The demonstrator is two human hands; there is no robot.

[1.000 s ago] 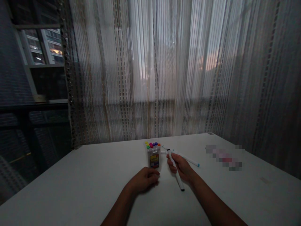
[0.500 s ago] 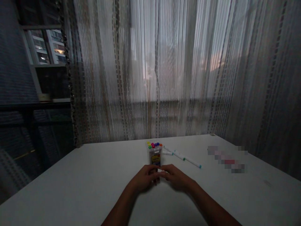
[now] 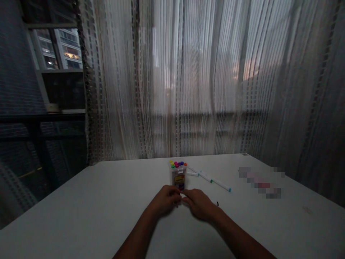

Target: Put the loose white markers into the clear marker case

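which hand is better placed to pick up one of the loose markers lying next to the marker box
Probably the right hand. The loose markers lie on its side of the marker box, while the left hand sits on the box's other side.

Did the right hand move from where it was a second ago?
Yes. The right hand moved left, toward the left hand, and now meets it just in front of the marker box.

Dim sheer curtains (image 3: 205,79), white table (image 3: 81,212)
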